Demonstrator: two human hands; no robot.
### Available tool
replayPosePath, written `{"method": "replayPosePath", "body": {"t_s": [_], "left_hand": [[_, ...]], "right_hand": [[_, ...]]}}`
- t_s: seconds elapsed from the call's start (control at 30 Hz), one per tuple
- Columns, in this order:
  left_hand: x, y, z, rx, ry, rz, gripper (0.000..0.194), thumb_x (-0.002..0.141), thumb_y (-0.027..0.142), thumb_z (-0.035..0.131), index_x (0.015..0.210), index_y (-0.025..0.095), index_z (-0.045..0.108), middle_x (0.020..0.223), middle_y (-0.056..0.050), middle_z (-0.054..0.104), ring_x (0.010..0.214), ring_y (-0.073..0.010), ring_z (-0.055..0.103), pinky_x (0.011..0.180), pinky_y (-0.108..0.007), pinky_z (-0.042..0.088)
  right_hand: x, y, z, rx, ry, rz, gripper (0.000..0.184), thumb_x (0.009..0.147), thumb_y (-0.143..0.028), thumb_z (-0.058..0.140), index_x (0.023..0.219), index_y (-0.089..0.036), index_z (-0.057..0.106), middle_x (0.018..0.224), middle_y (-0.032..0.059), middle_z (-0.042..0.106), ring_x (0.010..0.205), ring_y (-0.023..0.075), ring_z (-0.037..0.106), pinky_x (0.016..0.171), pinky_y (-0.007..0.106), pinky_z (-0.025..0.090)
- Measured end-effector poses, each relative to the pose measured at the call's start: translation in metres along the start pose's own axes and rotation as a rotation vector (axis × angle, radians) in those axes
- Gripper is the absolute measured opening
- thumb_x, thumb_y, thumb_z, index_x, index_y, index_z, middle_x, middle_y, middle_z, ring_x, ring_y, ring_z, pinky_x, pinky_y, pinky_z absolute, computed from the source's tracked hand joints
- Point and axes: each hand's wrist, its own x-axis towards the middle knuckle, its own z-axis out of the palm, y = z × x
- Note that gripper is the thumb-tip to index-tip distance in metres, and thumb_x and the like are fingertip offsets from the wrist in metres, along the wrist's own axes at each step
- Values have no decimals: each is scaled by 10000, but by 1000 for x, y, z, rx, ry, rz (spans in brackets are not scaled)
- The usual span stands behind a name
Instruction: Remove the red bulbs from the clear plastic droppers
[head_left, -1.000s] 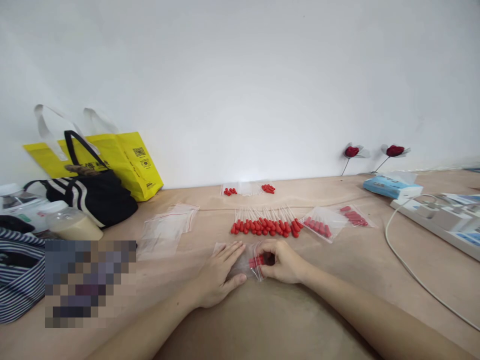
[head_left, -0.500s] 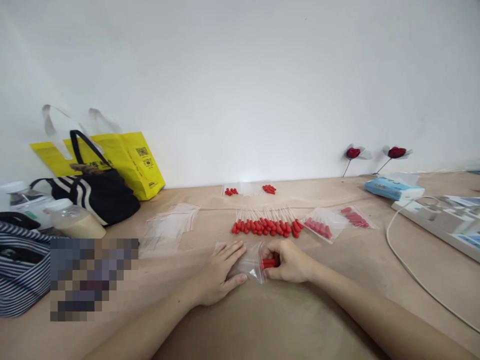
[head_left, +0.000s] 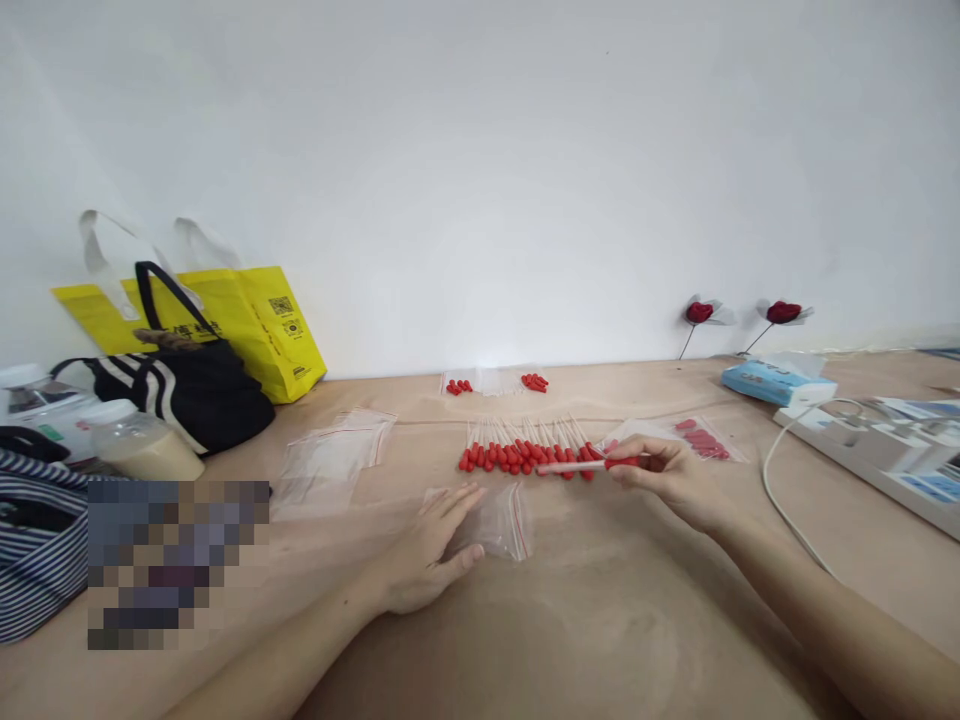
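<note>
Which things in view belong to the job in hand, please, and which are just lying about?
Likely the job:
clear bag under left hand
red-ended stick in right hand
row of red-headed sticks
overlapping clear bags
filled bags

Likely lying about:
yellow bag
black bag
lidded jar
roses
tissue pack
power strip

Sticks (head_left: 512,453) lie, seemingly overlapping, behind the nearest bag (head_left: 491,522).

The left hand (head_left: 427,558) lay on a clear bag (head_left: 496,528); the right hand (head_left: 664,472) pinched a red-ended stick (head_left: 574,467). More sticks (head_left: 529,456) lay nearer the table's (head_left: 525,640) back edge.
</note>
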Motion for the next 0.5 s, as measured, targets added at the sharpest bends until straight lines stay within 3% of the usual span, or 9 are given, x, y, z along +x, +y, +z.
{"method": "replayPosePath", "body": {"t_s": [0.1, 0.17, 0.27, 0.37, 0.43, 0.5], "left_hand": [[5, 6, -4, -131, 221, 7, 500, 801, 448, 426, 1231, 193, 436, 1317, -88, 390, 1214, -257, 323, 1009, -429, 252], [15, 16, -5, -323, 327, -64, 387, 794, 432, 454, 1071, 193, 578, 1148, -78, 544, 1072, -238, 476, 943, -388, 353], [34, 35, -2, -871, 256, -307, 327, 778, 412, 502, 905, 138, 627, 880, -80, 643, 776, -185, 602, 733, -323, 489], [47, 47, 1, -1374, 217, -452, 179, 759, 289, 572, 790, 117, 609, 798, -69, 650, 695, -129, 612, 683, -248, 499], [49, 46, 0, -1519, 223, -495, 87, 737, 213, 598, 738, 126, 597, 750, -41, 648, 654, -103, 606, 641, -208, 495], [50, 37, -6, -1493, 238, -542, 65, 726, 198, 605, 720, 134, 592, 714, -22, 647, 611, -93, 601, 592, -192, 489]], "right_hand": [[-1, -10, 13, -93, 251, -204, 195, 638, -360, 659, 729, -191, 629, 669, 24, 608, 590, 132, 562, 534, 255, 465], [-3, -16, 31, -230, 307, -396, 114, 685, -294, 622, 751, -202, 635, 673, 25, 588, 603, 134, 564, 530, 253, 471], [-7, -21, 65, -414, 197, -662, 151, 745, -177, 541, 862, -218, 628, 777, 43, 592, 695, 132, 578, 605, 253, 491], [-9, -24, 93, -560, 69, -872, 204, 782, -109, 463, 906, -186, 605, 810, 63, 586, 683, 115, 570, 559, 214, 479], [-9, -25, 105, -654, 44, -969, 186, 795, -111, 446, 878, -174, 601, 800, 66, 592, 677, 117, 567, 562, 218, 471], [-9, -27, 109, -704, 29, -1000, 159, 795, -171, 476, 906, -175, 589, 845, 71, 602, 720, 133, 569, 603, 242, 472]]}}
